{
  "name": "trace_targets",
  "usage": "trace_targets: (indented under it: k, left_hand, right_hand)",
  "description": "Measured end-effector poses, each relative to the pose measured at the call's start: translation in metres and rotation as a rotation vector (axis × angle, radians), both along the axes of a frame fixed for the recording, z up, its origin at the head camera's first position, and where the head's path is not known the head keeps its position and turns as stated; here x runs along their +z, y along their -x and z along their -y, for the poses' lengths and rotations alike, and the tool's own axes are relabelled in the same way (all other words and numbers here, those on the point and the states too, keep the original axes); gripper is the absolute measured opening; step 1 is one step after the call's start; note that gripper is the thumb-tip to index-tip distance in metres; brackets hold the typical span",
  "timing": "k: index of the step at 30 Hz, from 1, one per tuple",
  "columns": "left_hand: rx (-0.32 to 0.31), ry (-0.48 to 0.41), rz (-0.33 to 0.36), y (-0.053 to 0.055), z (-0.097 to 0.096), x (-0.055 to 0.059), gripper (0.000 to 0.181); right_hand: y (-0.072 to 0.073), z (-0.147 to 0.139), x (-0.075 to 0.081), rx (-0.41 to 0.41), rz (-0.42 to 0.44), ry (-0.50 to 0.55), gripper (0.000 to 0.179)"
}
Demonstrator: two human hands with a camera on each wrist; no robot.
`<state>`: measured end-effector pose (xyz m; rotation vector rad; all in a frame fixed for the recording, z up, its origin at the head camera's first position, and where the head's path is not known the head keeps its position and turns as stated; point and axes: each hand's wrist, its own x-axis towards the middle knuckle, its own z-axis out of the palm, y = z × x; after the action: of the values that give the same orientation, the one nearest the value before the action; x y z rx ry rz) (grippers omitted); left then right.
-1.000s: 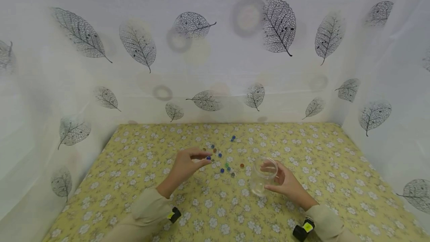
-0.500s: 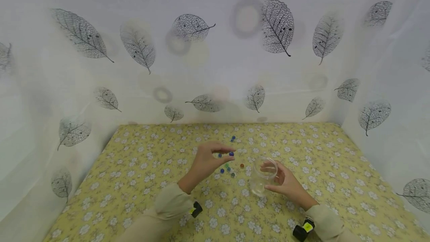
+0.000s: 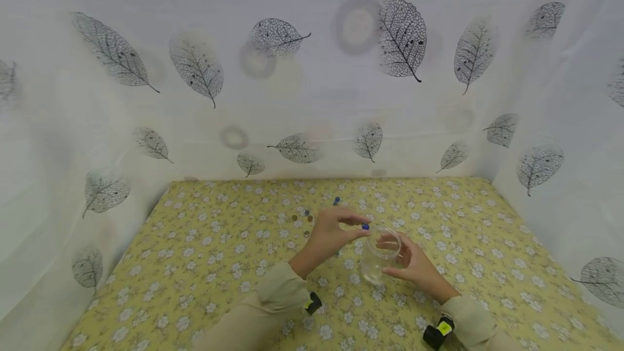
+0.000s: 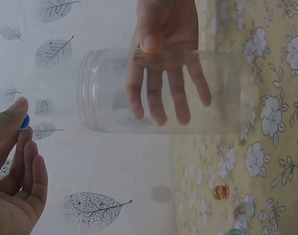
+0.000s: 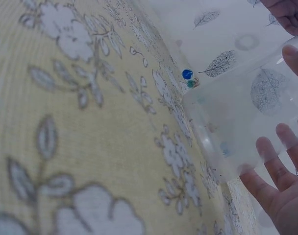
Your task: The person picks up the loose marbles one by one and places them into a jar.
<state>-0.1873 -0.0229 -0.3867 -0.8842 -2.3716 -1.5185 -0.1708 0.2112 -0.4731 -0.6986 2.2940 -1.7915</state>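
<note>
My left hand (image 3: 329, 234) pinches a dark blue marble (image 3: 365, 227) between thumb and fingertips, at the left side of the jar's mouth. In the left wrist view that marble (image 4: 25, 122) is apart from the rim, outside the opening. The clear jar (image 3: 372, 268) stands upright on the cloth, with no lid on its mouth. My right hand (image 3: 421, 268) grips the jar from the right, thumb on the near side and fingers round the far side. Through the wall of the jar (image 4: 110, 93), those fingers show spread apart.
Loose marbles lie on the yellow flowered tablecloth (image 3: 219, 242): a blue one (image 3: 337, 199) farther back and several left of the jar, some hidden by my left hand. An orange marble (image 4: 220, 192) shows in the left wrist view. White leaf-printed curtains (image 3: 312, 96) surround the table.
My left hand has carried the blue marble rightward from among the other marbles to the jar's mouth. The right hand and the jar have stayed in place.
</note>
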Motion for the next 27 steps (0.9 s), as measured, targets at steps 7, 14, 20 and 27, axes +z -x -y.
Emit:
trace_targets:
  k: [7,14,20,27]
  left_hand:
    - [-0.001,0.011,0.031,0.003,-0.014,-0.012,0.02]
    - [-0.02,0.028,0.066,0.001,-0.02,-0.014,0.02]
    - [-0.033,0.044,0.038,0.0,-0.02,-0.015,0.021]
    - [-0.026,0.053,0.047,0.0,-0.017,-0.014,0.023]
  right_hand:
    - [0.0,0.0,0.0,0.013,0.01,-0.005,0.064]
    - [-0.001,0.0,0.001,-0.026,0.063,-0.04,0.072]
    - [-0.001,0.0,0.001,-0.04,0.072,-0.045,0.072]
    - [-0.001,-0.002,0.0,-0.007,0.055,-0.012,0.068]
